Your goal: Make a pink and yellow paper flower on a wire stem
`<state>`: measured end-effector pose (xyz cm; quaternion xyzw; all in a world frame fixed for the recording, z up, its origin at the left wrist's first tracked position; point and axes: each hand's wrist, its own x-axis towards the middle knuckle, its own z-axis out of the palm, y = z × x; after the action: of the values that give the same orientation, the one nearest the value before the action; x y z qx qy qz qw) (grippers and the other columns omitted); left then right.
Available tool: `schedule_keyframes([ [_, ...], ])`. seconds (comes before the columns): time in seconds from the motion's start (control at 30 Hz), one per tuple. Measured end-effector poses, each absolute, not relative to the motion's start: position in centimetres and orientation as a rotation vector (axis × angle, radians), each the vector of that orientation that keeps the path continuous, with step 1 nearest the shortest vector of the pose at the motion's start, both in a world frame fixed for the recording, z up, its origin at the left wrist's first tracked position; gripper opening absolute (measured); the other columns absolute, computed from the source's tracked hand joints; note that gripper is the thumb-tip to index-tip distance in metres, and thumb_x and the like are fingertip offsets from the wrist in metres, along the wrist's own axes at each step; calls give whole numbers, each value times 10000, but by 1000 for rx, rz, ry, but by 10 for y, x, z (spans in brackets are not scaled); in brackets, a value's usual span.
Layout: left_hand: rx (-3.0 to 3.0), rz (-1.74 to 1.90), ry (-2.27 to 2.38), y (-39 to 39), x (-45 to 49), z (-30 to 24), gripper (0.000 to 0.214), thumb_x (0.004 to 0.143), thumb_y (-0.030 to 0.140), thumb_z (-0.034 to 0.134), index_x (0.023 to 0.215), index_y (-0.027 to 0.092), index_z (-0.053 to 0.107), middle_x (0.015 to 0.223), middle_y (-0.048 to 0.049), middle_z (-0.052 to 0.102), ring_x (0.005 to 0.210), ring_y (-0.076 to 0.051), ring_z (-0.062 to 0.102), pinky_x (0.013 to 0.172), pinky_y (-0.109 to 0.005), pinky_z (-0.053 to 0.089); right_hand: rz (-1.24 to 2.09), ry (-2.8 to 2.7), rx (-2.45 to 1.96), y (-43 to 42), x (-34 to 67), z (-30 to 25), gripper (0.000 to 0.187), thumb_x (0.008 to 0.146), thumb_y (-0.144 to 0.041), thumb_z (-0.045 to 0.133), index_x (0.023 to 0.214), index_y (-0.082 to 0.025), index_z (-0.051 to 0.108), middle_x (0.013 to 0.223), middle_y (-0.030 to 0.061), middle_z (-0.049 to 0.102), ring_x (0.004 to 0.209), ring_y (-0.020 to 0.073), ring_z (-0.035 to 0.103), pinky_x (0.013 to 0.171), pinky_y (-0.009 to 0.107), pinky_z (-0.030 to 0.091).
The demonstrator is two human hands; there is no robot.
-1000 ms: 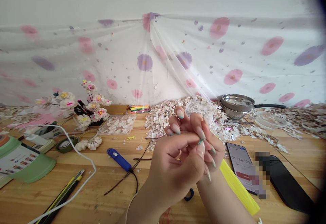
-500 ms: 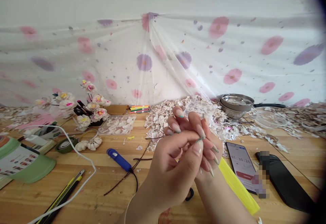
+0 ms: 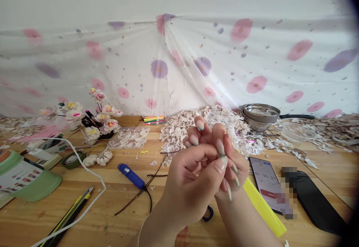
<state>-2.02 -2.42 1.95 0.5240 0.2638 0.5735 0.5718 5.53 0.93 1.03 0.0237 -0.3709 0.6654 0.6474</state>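
My left hand [image 3: 193,187] and my right hand [image 3: 231,161] are held together above the wooden table. The left thumb and index finger are pinched, their tips meeting the bent fingers of the right hand. Whatever lies between the fingertips is hidden or too small to name. Several right-hand fingers curl upward, their nails pale with green tips. Behind the hands rises a heap of dry whitish petal-like flakes [image 3: 179,127]. A thin dark stick [image 3: 169,152] shows just left of the hands; whether it touches them I cannot tell.
A blue-handled corded tool [image 3: 131,176], dark twigs [image 3: 126,207] and a cutter knife [image 3: 68,217] lie to the left. Handmade flowers [image 3: 105,119] stand behind them. A yellow strip [image 3: 263,207], a phone [image 3: 265,181] and metal bowls [image 3: 261,114] are at right.
My right hand has turned slightly and shifted a little right, its fingers moving against the left fingertips. The left hand's pinch stays nearly in place.
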Motion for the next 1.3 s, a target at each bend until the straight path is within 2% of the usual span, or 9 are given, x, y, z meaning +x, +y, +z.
schedule_keyframes([
  [0.17, 1264, 1296, 662, -27, -23, 22, 189, 855, 314, 657, 711, 196, 687, 654, -17, 700, 511, -128, 601, 474, -233, 522, 1537, -857, 42, 10, 58, 13, 259, 810, -353, 693, 638, -225, 549, 995, 34, 529, 787, 167, 516, 696, 296, 505],
  [0.37, 1252, 1290, 578, -24, -24, 21, 241, 868, 356, 640, 711, 175, 660, 671, -31, 686, 543, -127, 608, 504, -227, 530, 1519, -848, 7, 10, 56, 7, 266, 814, -405, 703, 662, -234, 569, 1019, 39, 555, 836, 183, 535, 753, 316, 518],
  [0.57, 1231, 1311, 605, -24, -23, 22, 201, 856, 305, 656, 694, 188, 673, 631, -12, 679, 498, -117, 588, 456, -211, 507, 1511, -843, 24, 9, 55, 9, 240, 812, -369, 697, 659, -228, 577, 996, 29, 546, 840, 174, 530, 763, 302, 504],
  [0.77, 1242, 1291, 606, -24, -24, 21, 194, 867, 299, 635, 714, 187, 676, 646, -16, 678, 507, -115, 578, 475, -220, 508, 1507, -841, -9, 8, 55, 13, 259, 820, -376, 681, 652, -225, 553, 992, 35, 535, 818, 168, 523, 772, 308, 488],
  [1.07, 1183, 1248, 546, -22, -26, 22, 191, 864, 258, 640, 699, 165, 663, 619, -1, 638, 514, -79, 536, 474, -164, 458, 1517, -841, 50, 9, 55, 13, 261, 798, -323, 696, 620, -209, 543, 962, 30, 531, 800, 165, 514, 715, 292, 482],
  [1.3, 1135, 1223, 506, -22, -27, 22, 171, 873, 226, 628, 722, 165, 678, 625, 11, 624, 510, -58, 501, 470, -137, 422, 1505, -840, 69, 10, 55, 13, 263, 812, -312, 680, 618, -204, 540, 955, 27, 527, 798, 165, 510, 730, 288, 473],
])
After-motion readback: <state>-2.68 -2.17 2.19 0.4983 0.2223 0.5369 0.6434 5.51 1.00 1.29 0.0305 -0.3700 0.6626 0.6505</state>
